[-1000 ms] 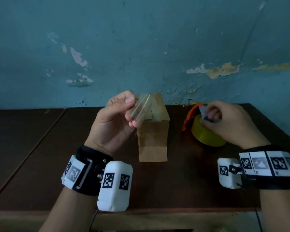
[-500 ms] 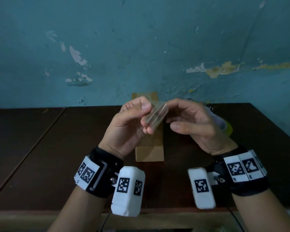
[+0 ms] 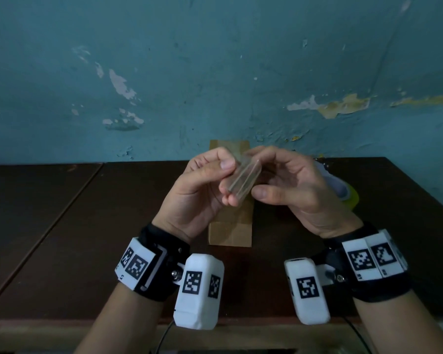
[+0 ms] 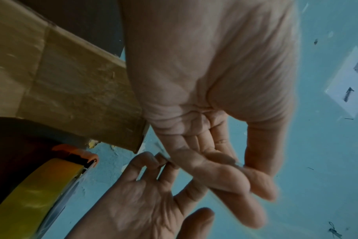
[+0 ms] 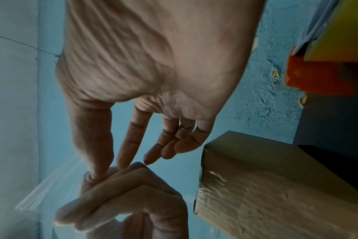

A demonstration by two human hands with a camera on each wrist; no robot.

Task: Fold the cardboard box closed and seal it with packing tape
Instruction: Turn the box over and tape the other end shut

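Note:
A brown cardboard box (image 3: 230, 232) stands closed on the dark table (image 3: 82, 226), mostly hidden behind my hands; a shiny tape band crosses its face (image 5: 266, 198). Above the box, my left hand (image 3: 225, 182) pinches a short clear tape strip (image 3: 243, 182) between thumb and fingers. My right hand (image 3: 260, 172) meets it from the right, index tip and thumb tip on the strip. In the right wrist view the strip (image 5: 51, 187) sticks out to the left of the fingers. In the left wrist view my right fingertips (image 4: 163, 160) nip the strip's end.
A yellow tape roll in an orange dispenser (image 3: 351, 198) lies on the table to the right of the box, partly behind my right hand; it also shows as the tape roll (image 4: 30, 194) and the dispenser (image 5: 321, 76). A blue peeling wall (image 3: 215, 72) rises just behind the table.
My right hand left the tape dispenser and came left to join the left hand at the tape strip. Both hands now hold it over the box, slightly lower and more central.

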